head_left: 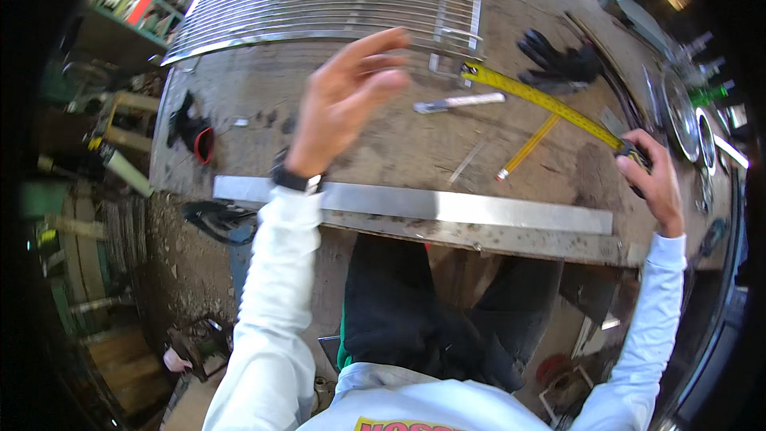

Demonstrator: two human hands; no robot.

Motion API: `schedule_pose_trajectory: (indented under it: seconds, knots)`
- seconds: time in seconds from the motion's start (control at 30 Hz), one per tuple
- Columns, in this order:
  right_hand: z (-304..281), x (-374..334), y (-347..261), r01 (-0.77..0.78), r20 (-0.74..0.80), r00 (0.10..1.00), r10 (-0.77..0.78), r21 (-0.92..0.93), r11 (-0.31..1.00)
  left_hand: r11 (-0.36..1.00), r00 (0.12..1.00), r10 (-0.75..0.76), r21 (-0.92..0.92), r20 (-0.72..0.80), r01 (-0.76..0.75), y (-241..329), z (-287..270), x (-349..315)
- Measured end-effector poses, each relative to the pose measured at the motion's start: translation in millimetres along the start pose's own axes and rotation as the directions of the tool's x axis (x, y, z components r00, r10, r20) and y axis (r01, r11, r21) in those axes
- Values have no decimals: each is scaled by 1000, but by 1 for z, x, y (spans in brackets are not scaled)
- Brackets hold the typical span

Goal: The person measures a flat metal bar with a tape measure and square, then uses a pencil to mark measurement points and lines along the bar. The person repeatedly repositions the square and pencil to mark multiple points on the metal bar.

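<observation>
Tape measure point(550, 101), yellow-bladed and dark-cased, is clasped in the right hand point(658, 183) and stretches leftward over the stained brown workbench point(383, 156) toward the left hand point(341, 104), which is raised, empty, thumb and fingers loosely apart.

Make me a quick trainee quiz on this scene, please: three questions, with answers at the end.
1. What is the right grip holding?
2. True or false: the pencil lies on the metal strip.
3. On which side is a black wristband worn: (a) left, (b) right, (c) both?

Key:
1. A tape measure, its yellow blade drawn out.
2. False; the pencil lies on the table, apart from the metal strip.
3. (a)
</observation>
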State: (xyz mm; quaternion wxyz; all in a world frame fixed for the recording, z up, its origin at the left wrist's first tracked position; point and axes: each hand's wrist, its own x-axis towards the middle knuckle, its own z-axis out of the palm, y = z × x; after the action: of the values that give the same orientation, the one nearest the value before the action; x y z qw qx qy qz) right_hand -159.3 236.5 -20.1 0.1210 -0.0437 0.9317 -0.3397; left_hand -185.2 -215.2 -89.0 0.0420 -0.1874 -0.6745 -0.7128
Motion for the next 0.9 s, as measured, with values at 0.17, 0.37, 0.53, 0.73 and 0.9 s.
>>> schedule_pose_trajectory:
  seconds: [0.17,0.37,0.53,0.73,0.9]
  knots:
    - [16,-38,74,-11,-303,953,-16,-89,996,898,983,-134,405,-123,173,11,-41,-78]
    - [1,-68,101,-217,-480,872,95,-205,955,821,967,-164,517,-195,244,18,-18,-119]
    - [0,-84,134,-102,-416,903,-107,-449,887,786,988,-114,599,-101,152,24,61,-110]
    - [17,-93,164,26,-606,725,-328,-451,892,798,983,-119,602,143,10,26,179,-88]
    - [18,-154,172,61,-854,476,-209,-205,977,771,964,-89,631,250,-92,10,230,-79]
